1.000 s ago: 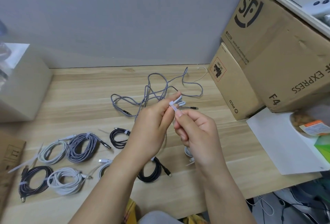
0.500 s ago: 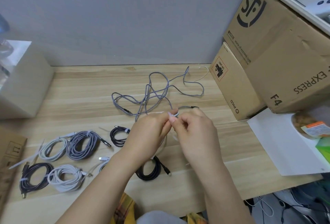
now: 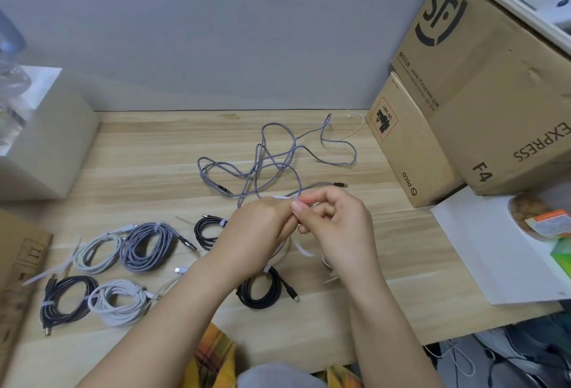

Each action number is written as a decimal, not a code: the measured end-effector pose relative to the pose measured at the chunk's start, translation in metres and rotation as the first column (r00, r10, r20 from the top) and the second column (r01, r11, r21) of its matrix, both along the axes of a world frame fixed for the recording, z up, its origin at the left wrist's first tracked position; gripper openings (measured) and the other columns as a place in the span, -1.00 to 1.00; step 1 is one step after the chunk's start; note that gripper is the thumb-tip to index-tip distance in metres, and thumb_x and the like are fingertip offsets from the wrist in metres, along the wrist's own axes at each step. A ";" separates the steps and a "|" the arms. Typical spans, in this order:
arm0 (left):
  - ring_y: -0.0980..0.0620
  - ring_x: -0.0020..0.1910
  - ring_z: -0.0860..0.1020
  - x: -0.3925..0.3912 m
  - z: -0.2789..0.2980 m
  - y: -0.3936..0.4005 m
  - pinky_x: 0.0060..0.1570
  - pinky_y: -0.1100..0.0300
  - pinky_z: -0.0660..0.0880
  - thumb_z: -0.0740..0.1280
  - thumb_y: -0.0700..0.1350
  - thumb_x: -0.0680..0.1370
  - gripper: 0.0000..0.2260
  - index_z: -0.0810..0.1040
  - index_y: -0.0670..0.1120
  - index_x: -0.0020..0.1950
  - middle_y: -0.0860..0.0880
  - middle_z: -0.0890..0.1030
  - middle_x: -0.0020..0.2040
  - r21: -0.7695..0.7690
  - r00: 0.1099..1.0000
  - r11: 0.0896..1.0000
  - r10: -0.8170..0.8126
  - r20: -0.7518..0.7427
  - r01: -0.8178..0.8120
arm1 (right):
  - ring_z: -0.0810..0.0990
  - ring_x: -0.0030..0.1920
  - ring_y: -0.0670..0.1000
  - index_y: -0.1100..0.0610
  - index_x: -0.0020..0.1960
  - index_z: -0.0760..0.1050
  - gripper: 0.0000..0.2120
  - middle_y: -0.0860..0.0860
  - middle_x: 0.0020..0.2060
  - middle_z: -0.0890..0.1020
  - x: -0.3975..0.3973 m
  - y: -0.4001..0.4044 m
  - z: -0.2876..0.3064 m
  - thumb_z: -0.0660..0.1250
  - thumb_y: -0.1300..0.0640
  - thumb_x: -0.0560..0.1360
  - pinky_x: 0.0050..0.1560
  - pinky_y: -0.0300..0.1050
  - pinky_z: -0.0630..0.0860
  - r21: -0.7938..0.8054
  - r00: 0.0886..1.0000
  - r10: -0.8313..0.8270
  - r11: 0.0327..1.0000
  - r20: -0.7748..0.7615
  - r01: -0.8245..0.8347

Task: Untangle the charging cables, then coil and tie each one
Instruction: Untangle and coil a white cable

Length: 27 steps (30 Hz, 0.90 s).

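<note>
Light wooden boards make up the counter [image 3: 129, 152], which stands against a plain grey wall [image 3: 216, 32]. Both hands meet above the middle of it. The left hand [image 3: 259, 230] has its fingers curled and pinches a thin white tie [image 3: 282, 198] at the top of the fist; the right hand [image 3: 336, 227] pinches the same tie with thumb and forefinger, the other fingers curled in. The two hands touch at the fingertips. Under them a pale cable [image 3: 282, 251] hangs in a loop, mostly hidden by the left hand, and a loose white strip shows just beside it. Behind the hands, touching neither, lies the grey braided cable [image 3: 278, 155], still spread in loose tangled loops, with one metal plug [image 3: 340, 184] just beyond the right hand's knuckles. To the left of the left forearm lie coiled and tied cables: a white coil [image 3: 95, 253], a grey braided coil [image 3: 148, 247] and a small black coil [image 3: 207, 231] in the far row, then a black coil [image 3: 66, 299] and a white coil [image 3: 119, 301] nearer the edge. Another black coil [image 3: 262, 290] lies between the two forearms. On the right stand a big cardboard box [image 3: 494, 94] and a smaller box [image 3: 408, 146], with a white sheet [image 3: 482, 248] in front of them.
</note>
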<state>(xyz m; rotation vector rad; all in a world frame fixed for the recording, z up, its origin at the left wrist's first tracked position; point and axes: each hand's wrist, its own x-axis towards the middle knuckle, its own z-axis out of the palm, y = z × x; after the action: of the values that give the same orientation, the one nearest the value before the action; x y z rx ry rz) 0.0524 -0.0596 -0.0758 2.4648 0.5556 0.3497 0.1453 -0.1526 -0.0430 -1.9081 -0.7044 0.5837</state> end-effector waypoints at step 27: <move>-0.14 -0.04 0.56 -0.003 -0.019 0.018 -0.30 0.14 0.38 0.18 -0.07 0.60 -0.81 0.52 -0.07 0.13 -0.04 0.62 -0.07 0.178 0.995 0.980 0.096 -0.008 -0.093 | 0.36 -0.60 -0.03 0.13 -0.32 0.38 -0.56 0.09 -0.63 0.41 -0.011 -0.002 0.014 0.18 -0.23 0.47 -0.44 -0.22 0.36 0.094 0.917 0.187 0.982 -0.351 -0.165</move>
<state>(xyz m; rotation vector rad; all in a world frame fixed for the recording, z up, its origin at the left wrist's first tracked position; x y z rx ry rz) 0.0489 -0.0411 -0.0948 2.6192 0.6771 0.4337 0.1341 -0.1548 -0.0288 -1.6277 -0.6491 0.9846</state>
